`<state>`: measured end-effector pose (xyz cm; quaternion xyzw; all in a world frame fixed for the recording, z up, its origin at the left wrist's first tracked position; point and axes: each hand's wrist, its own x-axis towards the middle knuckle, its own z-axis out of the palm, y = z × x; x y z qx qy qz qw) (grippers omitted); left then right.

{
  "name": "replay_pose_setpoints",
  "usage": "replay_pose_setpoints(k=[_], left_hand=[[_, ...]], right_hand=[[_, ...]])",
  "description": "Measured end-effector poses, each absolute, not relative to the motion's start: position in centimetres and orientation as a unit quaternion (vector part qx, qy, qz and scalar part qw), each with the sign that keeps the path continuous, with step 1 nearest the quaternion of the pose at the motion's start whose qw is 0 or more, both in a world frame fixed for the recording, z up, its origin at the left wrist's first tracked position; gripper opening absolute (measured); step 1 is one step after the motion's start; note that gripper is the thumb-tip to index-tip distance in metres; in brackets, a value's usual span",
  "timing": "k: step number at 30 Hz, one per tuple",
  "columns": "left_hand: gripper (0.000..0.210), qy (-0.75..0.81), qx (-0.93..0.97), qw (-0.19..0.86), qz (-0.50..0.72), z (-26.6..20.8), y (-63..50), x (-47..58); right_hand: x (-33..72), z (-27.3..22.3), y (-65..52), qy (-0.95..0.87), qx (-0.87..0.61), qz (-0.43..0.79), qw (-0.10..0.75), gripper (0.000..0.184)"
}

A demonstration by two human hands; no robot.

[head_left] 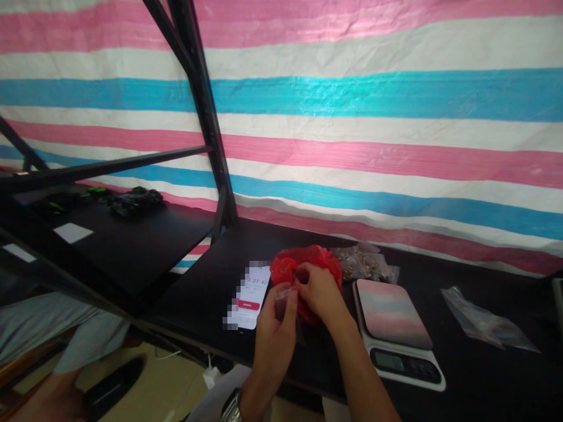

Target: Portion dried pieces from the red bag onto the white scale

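Observation:
In front of the red plastic bag (319,255), both hands meet close together. My left hand (279,316) is closed on a small clear plastic bag (284,296), whose lower end shows below the fingers. My right hand (320,288) has its fingertips pinched together at the top of that small bag; what lies between them is hidden. The red bag sits open and crumpled on the black table (197,293), partly covered by my right hand. Behind it lie several filled clear bags (367,262) with small brownish contents.
A digital scale (393,313) stands right of my hands, and flat clear bags (484,319) lie farther right. To the left is a phone (253,296) showing a timer. A black metal frame (204,111) rises at left; another person's leg (94,334) shows beyond it.

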<state>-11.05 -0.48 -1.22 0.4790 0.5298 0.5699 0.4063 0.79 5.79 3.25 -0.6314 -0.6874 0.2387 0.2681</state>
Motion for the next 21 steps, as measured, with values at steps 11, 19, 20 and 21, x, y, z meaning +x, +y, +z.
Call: replay_pose_setpoints(k=[11, 19, 20, 21], left_hand=[[0.043, 0.482, 0.479, 0.401, 0.615, -1.0, 0.4, -9.3], [0.035, 0.552, 0.588, 0.078, 0.586, 0.0, -1.7, -9.6], [0.036, 0.535, 0.606, 0.089, 0.582, 0.1, -1.9, -9.4], [0.037, 0.518, 0.622, 0.109, 0.577, 0.1, -2.1, -9.1]], right_hand=[[3.7, 4.5, 4.2, -0.639, -0.611, 0.345, 0.314, 0.016], [6.0, 4.7, 3.5, -0.568, -0.596, 0.392, 0.41, 0.02], [6.3, 4.7, 3.3, -0.558, -0.581, 0.406, 0.432, 0.022], [6.5, 4.8, 3.1, -0.548, -0.565, 0.419, 0.452, 0.024]])
